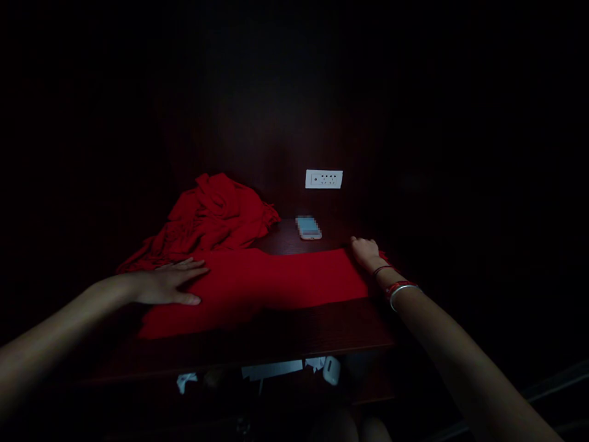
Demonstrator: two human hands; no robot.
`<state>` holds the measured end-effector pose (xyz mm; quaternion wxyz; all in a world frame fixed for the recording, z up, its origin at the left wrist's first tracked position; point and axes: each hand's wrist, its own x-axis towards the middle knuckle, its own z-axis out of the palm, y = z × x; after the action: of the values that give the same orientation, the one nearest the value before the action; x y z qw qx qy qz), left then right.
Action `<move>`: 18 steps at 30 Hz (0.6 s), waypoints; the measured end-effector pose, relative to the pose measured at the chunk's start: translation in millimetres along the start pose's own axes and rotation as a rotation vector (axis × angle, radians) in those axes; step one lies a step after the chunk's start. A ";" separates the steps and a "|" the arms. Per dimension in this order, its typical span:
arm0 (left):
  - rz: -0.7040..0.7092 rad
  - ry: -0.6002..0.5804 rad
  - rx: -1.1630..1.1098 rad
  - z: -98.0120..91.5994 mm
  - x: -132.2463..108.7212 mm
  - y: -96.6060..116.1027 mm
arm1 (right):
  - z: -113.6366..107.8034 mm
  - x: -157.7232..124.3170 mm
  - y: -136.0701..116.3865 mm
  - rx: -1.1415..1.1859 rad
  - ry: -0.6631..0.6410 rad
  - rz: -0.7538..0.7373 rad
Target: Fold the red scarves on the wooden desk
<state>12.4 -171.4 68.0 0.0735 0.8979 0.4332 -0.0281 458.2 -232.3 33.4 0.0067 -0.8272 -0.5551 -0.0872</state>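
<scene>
A red cloth (285,279) lies stretched flat across a dark wooden desk. My left hand (172,282) rests on its left part, palm down with the fingers spread. At the cloth's far right end is my right hand (365,250), its fingers curled down and closed on the cloth's edge; the fingertips are partly hidden. Behind the left part sits a crumpled heap of red fabric (221,212), with fringes showing at its side.
A phone (308,228) lies on the desk (322,328) behind the cloth, below a white wall socket (324,179). Under the desk's front edge are a white case (331,370), a pale flat item (272,369) and crumpled white paper (186,382). The surroundings are very dark.
</scene>
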 end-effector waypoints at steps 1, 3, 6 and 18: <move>0.012 0.032 0.001 -5.4 7.8 14.2 | 0.0 -1.4 -7.2 -0.004 0.045 -0.001; 0.076 0.075 0.037 -12.2 28.2 50.1 | -0.4 -7.5 -24.0 0.015 0.139 -0.039; 0.141 0.071 0.118 -5.8 65.2 108.5 | 1.2 -25.0 -53.7 0.150 0.127 -0.249; 0.043 0.074 0.050 74.4 115.2 146.1 | 25.7 -32.5 -21.5 0.195 -0.238 -0.261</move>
<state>199.4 -183.6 -3.0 0.0355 0.9089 0.4154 -0.0040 430.0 -251.0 1.3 0.0099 -0.7481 -0.6603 0.0653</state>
